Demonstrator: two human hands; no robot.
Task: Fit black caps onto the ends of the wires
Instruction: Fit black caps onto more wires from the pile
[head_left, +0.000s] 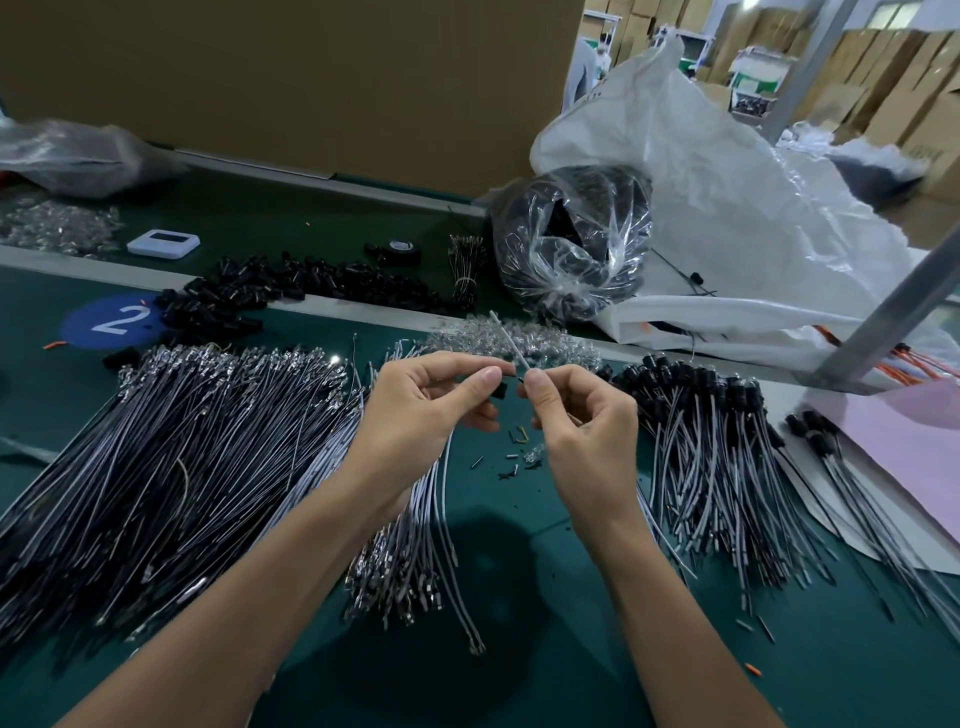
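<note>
My left hand (431, 405) pinches a small black cap (500, 389) between thumb and fingers. My right hand (576, 415) pinches a thin white wire (506, 340) that slants up and away; its near end sits a little right of the cap. A big pile of uncapped grey wires (208, 457) lies to the left, with a smaller bunch (415, 545) under my left wrist. Wires with black caps fitted (701, 441) lie to the right. Loose black caps (270, 291) are heaped at the back left.
Clear small parts (519, 340) lie behind my hands. A clear bag of black parts (571, 244) and a large white sack (753, 234) stand at the back right. A white timer (163, 242), a tape roll (400, 249) and a metal post (893, 306) are also there.
</note>
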